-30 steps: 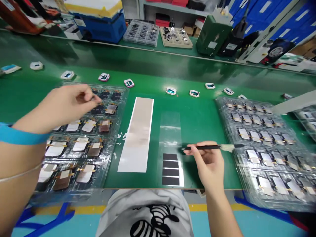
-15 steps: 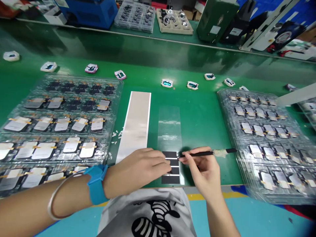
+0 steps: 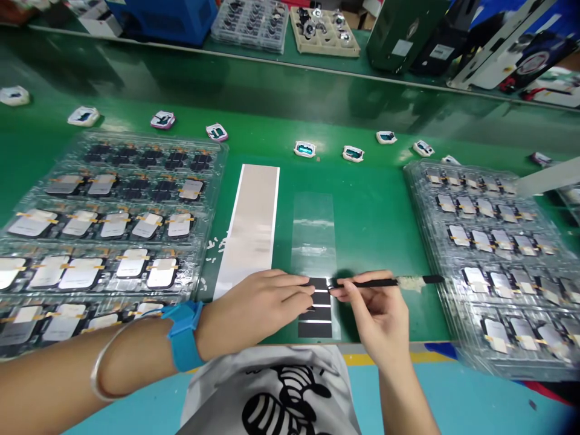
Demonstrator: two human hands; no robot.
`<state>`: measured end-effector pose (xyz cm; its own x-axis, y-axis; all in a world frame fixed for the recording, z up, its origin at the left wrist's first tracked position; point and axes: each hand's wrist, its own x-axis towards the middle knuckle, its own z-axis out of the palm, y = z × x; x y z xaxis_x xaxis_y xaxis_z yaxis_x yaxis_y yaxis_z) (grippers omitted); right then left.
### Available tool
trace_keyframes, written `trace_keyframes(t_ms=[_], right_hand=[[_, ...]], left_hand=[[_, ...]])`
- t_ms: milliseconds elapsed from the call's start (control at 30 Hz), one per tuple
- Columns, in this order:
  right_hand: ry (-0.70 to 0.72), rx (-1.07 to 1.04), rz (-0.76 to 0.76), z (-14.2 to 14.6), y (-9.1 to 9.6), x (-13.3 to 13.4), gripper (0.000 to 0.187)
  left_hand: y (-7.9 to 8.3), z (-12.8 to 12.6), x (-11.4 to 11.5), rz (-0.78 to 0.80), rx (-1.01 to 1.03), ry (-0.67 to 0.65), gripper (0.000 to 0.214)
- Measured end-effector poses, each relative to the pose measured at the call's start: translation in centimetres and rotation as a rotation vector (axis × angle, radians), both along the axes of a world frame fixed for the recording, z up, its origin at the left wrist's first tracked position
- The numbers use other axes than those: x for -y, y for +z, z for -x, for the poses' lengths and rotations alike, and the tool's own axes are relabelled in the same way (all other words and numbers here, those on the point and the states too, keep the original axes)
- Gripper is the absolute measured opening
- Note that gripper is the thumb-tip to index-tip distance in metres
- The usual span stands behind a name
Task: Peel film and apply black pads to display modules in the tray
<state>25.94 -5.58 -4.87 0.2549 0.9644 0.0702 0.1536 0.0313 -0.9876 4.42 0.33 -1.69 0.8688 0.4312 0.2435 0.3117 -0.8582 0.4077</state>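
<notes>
My left hand point(image 3: 256, 311) lies with its fingertips on a set of black strips point(image 3: 315, 330), which sit on a clear film point(image 3: 312, 232). The fingers hide the upper strips in part, and I cannot tell whether they pinch anything. My right hand point(image 3: 378, 314) is shut on a slim black tool point(image 3: 371, 283) with a pale fibrous tuft near its far end. The tool's thin tip reaches over the top strip, close to my left fingertips. To the left of the film lies a long silvery-white strip point(image 3: 249, 229).
Clear trays of dark and pale flat parts stand left point(image 3: 222, 158) and right point(image 3: 410, 172) on the green bench point(image 3: 376, 241). Small white-framed parts point(image 3: 304, 149) line up beyond. Further back stand several trays and a blue box point(image 3: 154, 18).
My left hand has moved from above the left tray to the black strips. My right hand has shifted slightly, bringing the tool tip over the strips. The view has tilted slightly downward.
</notes>
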Motion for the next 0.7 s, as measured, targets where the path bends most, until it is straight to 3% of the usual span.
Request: trace_keyframes(t_ms=[133,267,433,700], right_hand=[[-0.111,-0.049,-0.066,0.2,0.9,-0.2,0.018],[-0.258,-0.089,-0.286,2.0,3.1,-0.4,0.017],[-0.122,-0.14,-0.403,5.7,4.9,-0.6,0.023],[-0.115,-0.092,-0.489,7.9,4.5,-0.9,0.027]], left_hand=[[0.4,-0.3,0.2,0.213,0.204,0.154,0.015],[1.0,-0.7,0.2,0.437,0.304,0.316,0.018],[1.4,-0.4,0.1,0.417,0.22,0.304,0.023],[1.6,-0.4,0.5,0.488,0.183,0.331,0.047]])
